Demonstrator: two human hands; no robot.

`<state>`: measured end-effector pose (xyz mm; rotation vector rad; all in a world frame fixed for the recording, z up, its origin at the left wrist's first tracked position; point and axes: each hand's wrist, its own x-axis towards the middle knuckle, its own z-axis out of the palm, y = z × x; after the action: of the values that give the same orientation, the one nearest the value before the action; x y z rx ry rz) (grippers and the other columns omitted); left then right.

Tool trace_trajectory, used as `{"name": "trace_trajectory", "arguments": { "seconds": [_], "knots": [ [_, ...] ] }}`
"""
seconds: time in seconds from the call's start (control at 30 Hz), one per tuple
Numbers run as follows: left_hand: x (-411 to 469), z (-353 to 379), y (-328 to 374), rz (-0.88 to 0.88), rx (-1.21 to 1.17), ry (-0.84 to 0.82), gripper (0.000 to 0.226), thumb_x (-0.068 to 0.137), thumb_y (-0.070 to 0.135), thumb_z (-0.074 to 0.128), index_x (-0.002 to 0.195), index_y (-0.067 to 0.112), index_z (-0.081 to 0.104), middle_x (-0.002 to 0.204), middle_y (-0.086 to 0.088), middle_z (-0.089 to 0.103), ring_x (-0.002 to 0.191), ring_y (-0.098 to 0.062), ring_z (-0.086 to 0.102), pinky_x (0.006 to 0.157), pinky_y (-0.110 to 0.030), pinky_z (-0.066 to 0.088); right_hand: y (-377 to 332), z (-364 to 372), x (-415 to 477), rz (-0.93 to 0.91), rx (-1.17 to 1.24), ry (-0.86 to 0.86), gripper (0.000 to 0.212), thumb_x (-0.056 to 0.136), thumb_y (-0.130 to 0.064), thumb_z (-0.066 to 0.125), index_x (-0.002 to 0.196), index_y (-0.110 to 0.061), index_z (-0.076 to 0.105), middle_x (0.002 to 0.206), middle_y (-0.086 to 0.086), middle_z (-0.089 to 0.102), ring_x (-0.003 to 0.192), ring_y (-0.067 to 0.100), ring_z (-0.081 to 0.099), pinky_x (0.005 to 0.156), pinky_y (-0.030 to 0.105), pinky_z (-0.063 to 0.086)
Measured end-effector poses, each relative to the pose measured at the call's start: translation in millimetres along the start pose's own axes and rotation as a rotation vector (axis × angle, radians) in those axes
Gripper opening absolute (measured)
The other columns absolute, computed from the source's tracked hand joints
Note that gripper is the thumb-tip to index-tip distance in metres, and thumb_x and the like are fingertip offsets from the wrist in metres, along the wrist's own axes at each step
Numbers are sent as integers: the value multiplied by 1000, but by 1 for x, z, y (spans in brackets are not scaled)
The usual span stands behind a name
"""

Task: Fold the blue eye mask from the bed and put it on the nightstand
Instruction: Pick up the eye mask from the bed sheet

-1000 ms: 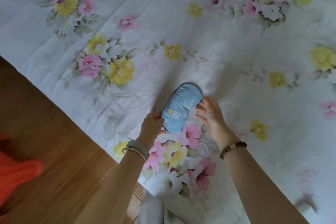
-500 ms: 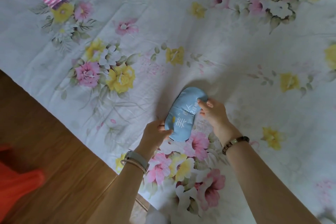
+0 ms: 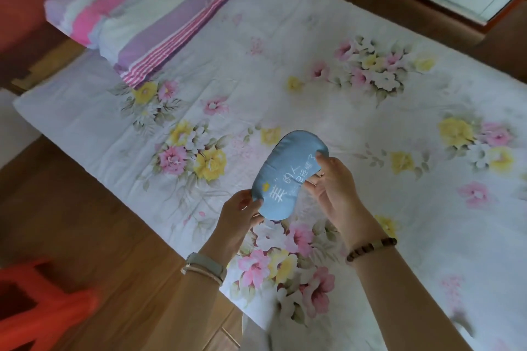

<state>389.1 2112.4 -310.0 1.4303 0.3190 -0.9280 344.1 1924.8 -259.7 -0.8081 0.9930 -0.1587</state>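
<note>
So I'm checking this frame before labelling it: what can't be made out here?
Head view only:
- Nightstand: not in view.
- Blue eye mask: strap and underside hidden behind the mask.
- Right hand: fingertips hidden under the mask.
- Orange object, bottom left: blurred, cut off by the edge.

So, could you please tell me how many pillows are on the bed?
2, both at the head of the bed: a pink-banded pillow farthest back, and a purple-striped pillow overlapping it in front. More may be hidden.
</note>
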Motion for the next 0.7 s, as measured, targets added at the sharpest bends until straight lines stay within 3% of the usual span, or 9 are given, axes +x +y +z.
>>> {"name": "trace_trajectory", "arguments": {
  "seconds": [0.13,0.27,0.33,0.47,0.53,0.6,0.7],
  "knots": [
    [-46,16,37,18,-193,-57,23,92,16,62,113,7,62,114,-16,70,101,-30,70,80,-38,59,-36,18,-56,7,187,-29,12,98,-15,57,100,-3,55,98,16,65,84,27,69,72,41,63],
    [-91,36,68,52,-333,-170,48,85,23,68,126,1,58,119,-18,65,105,-31,60,93,-41,46,-57,28,-101,38,348,-99,18,98,-4,48,94,3,65,75,12,76,67,20,76,57,32,62],
    [-113,44,81,119,-334,-224,48,86,21,67,128,1,58,123,-17,63,110,-31,55,95,-41,40,-65,30,-119,56,423,-121,19,99,-1,46,93,4,63,70,11,76,63,20,76,54,29,60],
    [-151,53,103,269,-325,-255,49,85,14,67,132,2,56,131,-17,64,119,-28,62,92,-32,54,-73,25,-143,86,474,-169,22,100,2,41,94,6,62,71,13,77,63,20,76,54,28,60],
    [-168,57,113,331,-295,-252,49,85,13,68,131,1,57,129,-17,65,117,-27,63,90,-31,54,-75,18,-152,140,407,-170,19,100,0,44,94,5,62,78,16,77,68,22,77,56,30,62],
    [-183,62,122,372,-254,-228,47,82,12,68,127,1,60,123,-16,67,110,-26,66,87,-30,56,-78,9,-163,173,167,-142,13,98,-4,53,100,6,61,99,22,71,82,29,74,68,36,64],
    [-200,66,130,415,-177,-209,38,81,9,67,119,4,65,109,-11,73,100,-22,69,81,-29,57,-78,-4,-178,7,-318,-64,40,95,-16,62,132,-9,50,130,17,58,109,31,64,94,39,54]
  ]
}}
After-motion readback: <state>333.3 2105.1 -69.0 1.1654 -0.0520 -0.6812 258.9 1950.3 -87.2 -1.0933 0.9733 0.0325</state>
